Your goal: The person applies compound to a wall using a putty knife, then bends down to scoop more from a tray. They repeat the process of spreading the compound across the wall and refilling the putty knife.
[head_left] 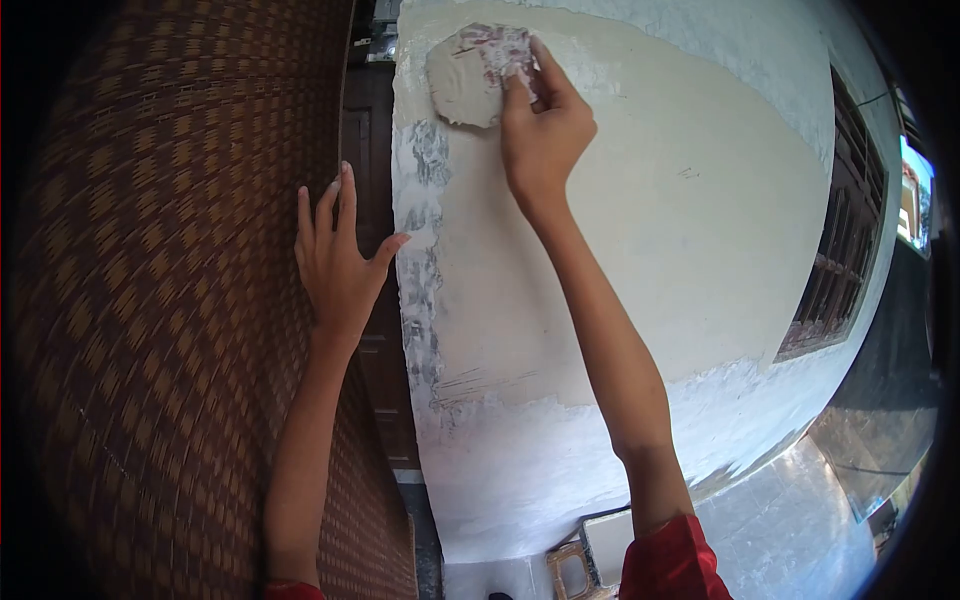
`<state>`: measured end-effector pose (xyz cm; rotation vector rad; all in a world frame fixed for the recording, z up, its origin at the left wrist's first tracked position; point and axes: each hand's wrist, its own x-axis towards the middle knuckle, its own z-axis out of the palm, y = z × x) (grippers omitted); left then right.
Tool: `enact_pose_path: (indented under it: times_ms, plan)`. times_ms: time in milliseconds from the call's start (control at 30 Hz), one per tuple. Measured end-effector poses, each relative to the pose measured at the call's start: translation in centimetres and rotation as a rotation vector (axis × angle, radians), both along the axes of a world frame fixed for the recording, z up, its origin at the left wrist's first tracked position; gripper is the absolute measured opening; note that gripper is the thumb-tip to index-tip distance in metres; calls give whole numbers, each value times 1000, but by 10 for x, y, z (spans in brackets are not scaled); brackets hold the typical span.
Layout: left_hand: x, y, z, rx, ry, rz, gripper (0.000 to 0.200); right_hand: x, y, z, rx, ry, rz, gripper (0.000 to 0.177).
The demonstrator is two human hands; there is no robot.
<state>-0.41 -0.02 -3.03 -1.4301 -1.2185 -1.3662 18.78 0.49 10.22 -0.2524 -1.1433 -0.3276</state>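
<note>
High on the wall, my right hand (550, 130) pinches a flat, putty-smeared spreader (508, 55) with reddish patches showing through. A thick layer of beige putty (465, 90) spreads out to the left of the fingers, close against the wall near its upper left corner. My left hand (342, 255) is raised with its fingers apart and holds nothing. Its thumb points toward the wall's rough left edge, and its fingers overlap the dark doorway. Smooth beige putty coats most of the wall (620, 240), with greyish bare patches along the left edge.
A brown woven bamboo panel (180, 280) stands close on the left, beside a dark wooden door (375, 350). To the right is a barred wooden window (840, 230). Below lie a wooden frame (572, 575) and a pale box-like object (607, 545) on the grey floor (780, 530).
</note>
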Motion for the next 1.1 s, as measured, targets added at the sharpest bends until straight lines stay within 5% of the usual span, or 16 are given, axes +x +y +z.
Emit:
enact_pose_path:
  times_ms: [200, 367, 500, 533, 567, 900, 1100]
  plan:
    - [0, -1, 0, 1, -3, 27, 103, 17, 5, -26, -78, 152, -58, 39]
    - [4, 0, -4, 4, 2, 31, 99, 50, -12, -23, -13, 307, 160, 40]
    - [3, -2, -3, -19, -15, 9, 98, -22, -8, -25, -81, 44, 83, 40]
    - [2, -2, -3, -13, -19, 3, 99, -40, 9, -22, 85, 25, 23, 40]
    - [2, -2, -2, -3, -23, -1, 99, -47, 6, -23, -51, -26, 67, 39]
    - [1, 1, -4, -31, -42, 3, 100, 134, -7, -10, -77, 496, 1, 41]
    - [1, 1, -4, -22, -18, 3, 100, 42, -9, -4, -66, 195, 159, 39]
